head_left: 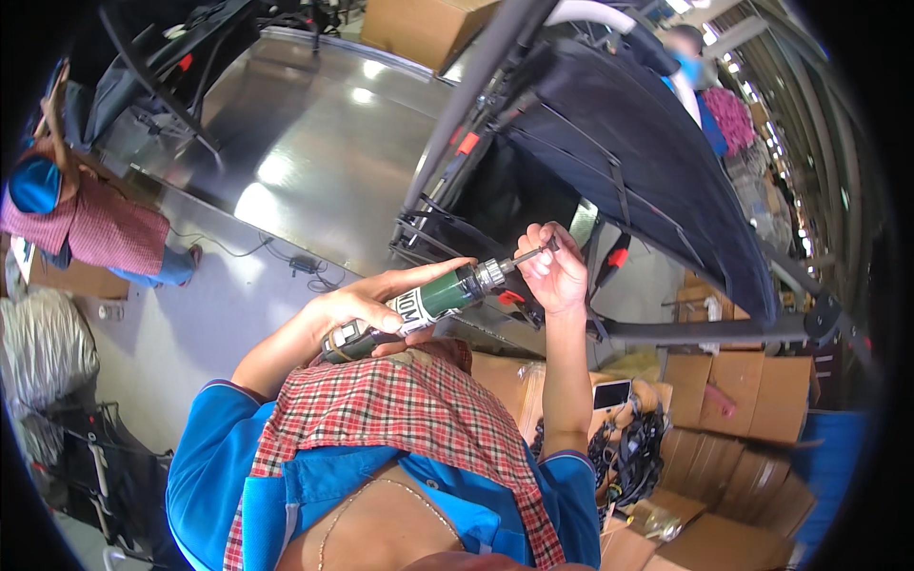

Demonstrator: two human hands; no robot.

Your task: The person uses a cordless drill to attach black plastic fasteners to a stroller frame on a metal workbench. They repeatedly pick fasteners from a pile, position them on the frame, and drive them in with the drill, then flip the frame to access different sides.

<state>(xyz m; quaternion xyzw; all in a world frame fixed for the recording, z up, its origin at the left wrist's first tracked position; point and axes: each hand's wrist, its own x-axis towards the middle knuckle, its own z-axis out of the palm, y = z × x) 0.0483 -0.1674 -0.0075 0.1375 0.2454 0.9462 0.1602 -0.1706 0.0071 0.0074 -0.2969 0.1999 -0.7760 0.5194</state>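
Note:
Across my chest lies a green and black power screwdriver (440,297), its chuck and long bit (524,259) aimed up and to the right. My left hand (357,309) is wrapped around its body, thumb and fingers on opposite sides. At the bit's tip, the fingers of my right hand (562,276) are pinched together over a small dark piece too small to name. Just beyond both hands stands a folding frame of dark tubes (447,143) with black fabric (619,162) stretched on it and red clips (467,143).
A shiny metal-topped table (324,124) spreads ahead, a cardboard box (419,29) on its far side. Co-workers stand at the left (105,209) and far right (705,86). At my right are open cartons (743,390), a phone (611,394) and black straps (638,457). A cable (305,264) lies on the floor.

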